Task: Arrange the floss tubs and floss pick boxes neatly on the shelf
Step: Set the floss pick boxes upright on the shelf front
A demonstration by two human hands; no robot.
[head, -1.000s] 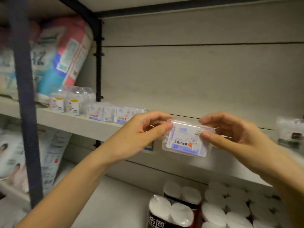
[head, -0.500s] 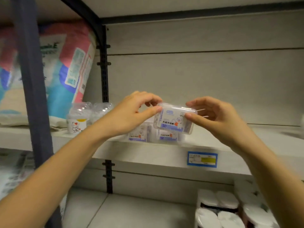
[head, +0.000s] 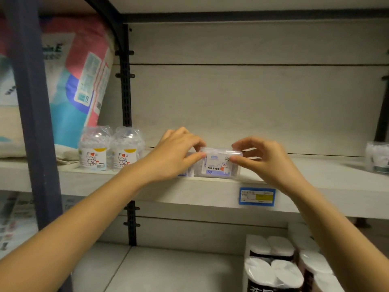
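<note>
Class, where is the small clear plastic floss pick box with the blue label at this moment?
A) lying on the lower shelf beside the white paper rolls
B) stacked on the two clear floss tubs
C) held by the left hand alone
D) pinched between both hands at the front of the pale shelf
D: the left hand and right hand each pinch an end of the clear plastic floss pick box with the blue label at the front of the pale shelf.

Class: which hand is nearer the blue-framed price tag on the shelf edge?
Right. The right hand is directly above the blue-framed price tag; the left hand is farther left, across the clear plastic floss pick box both pinch.
</note>
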